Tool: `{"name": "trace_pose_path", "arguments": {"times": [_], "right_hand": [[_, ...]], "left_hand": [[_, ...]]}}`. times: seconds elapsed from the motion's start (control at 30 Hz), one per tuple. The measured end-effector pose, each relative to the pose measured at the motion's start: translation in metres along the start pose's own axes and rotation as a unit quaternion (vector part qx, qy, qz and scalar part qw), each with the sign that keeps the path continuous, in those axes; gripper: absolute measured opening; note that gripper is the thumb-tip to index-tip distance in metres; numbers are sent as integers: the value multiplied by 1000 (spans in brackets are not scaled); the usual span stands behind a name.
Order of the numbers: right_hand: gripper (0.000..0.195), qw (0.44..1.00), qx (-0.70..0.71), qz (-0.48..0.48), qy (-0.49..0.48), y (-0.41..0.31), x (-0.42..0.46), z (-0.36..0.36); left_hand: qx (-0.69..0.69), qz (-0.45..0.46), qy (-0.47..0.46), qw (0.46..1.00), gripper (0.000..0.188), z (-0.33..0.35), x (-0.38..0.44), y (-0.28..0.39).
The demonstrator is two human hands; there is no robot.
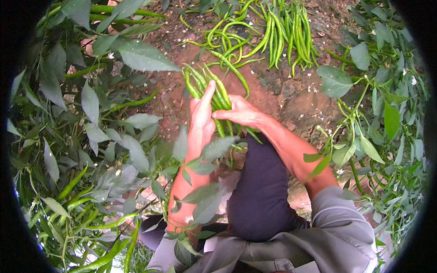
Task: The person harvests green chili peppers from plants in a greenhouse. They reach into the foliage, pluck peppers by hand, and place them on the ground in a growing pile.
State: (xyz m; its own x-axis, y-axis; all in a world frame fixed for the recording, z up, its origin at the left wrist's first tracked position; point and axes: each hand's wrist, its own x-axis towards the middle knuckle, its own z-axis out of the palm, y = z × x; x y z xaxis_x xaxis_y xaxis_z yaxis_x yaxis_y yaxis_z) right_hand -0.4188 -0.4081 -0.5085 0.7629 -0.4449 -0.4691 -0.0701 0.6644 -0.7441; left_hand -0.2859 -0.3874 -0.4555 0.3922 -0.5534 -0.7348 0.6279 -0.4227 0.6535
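Observation:
Both hands grip one bunch of long green chili peppers (218,97) above the bare soil, just beyond my bent knee. My left hand (202,111) wraps the bunch from the left, thumb lying along the peppers. From the right, my right hand (239,112) closes on the same bunch with its thumb across it. Pepper tips and stems stick out above and below the hands. Past them, a loose heap of curled green peppers (227,41) lies on the ground. To its right rests a neater pile of long peppers (300,34), mostly lined up side by side.
Dense pepper plants (92,102) crowd the left side, with peppers hanging among the leaves. More pepper plants (368,99) line the right. Leaves (205,201) overhang my left forearm. Small white petals dot the reddish soil (273,92). My dark-trousered knee (263,191) rises below the hands.

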Motion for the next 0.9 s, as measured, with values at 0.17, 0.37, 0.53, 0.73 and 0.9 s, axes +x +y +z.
{"name": "trace_pose_path", "arguments": {"times": [0.17,0.37,0.53,0.73,0.9], "right_hand": [[47,998,68,-14,-2,-7,-7,2],[36,961,-78,-86,253,-44,-5,-62],[38,793,-257,-151,532,-80,6,-206],[87,668,-476,74,567,-63,45,-307],[111,681,-459,131,555,-70,64,-283]], "left_hand": [[149,70,-29,986,29,6,-2,-10],[276,135,-30,951,98,17,-26,-26],[364,102,-62,924,70,-28,-62,-35],[382,43,-48,922,64,-67,-81,-73],[376,20,-47,925,61,-82,-89,-84]]}}
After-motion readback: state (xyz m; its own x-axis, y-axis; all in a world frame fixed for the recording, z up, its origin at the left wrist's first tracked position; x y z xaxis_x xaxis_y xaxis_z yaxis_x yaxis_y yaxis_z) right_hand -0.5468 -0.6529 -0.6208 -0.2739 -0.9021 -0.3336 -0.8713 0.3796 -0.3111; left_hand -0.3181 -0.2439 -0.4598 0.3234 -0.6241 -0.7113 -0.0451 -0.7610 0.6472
